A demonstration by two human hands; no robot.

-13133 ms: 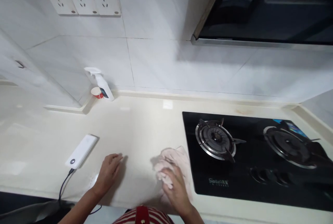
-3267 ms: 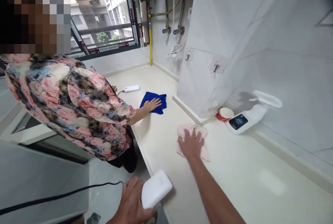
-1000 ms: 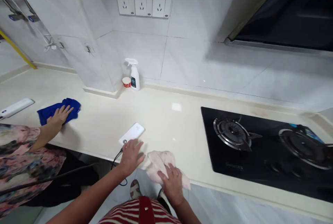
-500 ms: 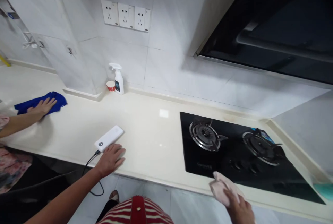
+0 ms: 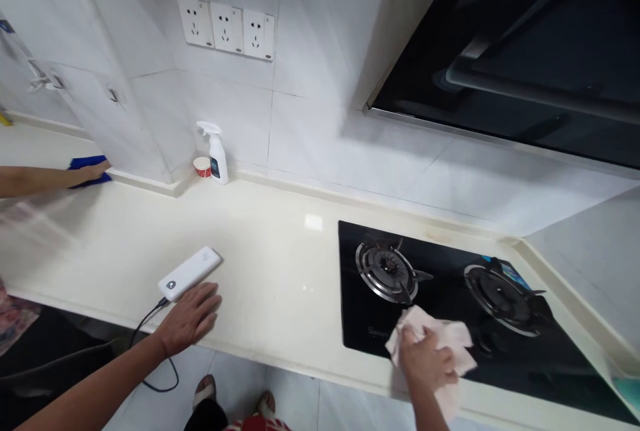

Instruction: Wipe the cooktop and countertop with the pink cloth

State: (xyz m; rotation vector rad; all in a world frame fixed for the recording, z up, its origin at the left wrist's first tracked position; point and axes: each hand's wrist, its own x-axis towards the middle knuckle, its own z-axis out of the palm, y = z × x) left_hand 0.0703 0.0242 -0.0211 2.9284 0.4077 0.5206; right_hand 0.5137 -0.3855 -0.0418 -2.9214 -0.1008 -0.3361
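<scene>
My left hand (image 5: 191, 317) lies flat on the counter with its fingers stretched out. Just beyond it is a white power bank (image 5: 190, 273) with a black cable plugged into its near end; whether the fingers touch it I cannot tell. My right hand (image 5: 427, 357) grips a pale pink cloth (image 5: 456, 339) and presses it on the front of the black gas stove (image 5: 530, 377). The cloth spreads out around the fingers and hides part of the stove's front edge and knobs. The left burner (image 5: 387, 269) is just behind the cloth.
A spray bottle (image 5: 217, 159) and a red-and-white paper cup (image 5: 202, 167) stand by the wall. At the left, another person's hand (image 5: 96, 169) presses a blue cloth (image 5: 86, 163). A black range hood (image 5: 540, 51) overhangs the stove, whose right burner (image 5: 501, 297) sits farther right.
My right hand has brought the pink cloth from the counter's front edge onto the stove. My left hand stays beside the power bank. The other person's blue cloth has moved toward the pillar.
</scene>
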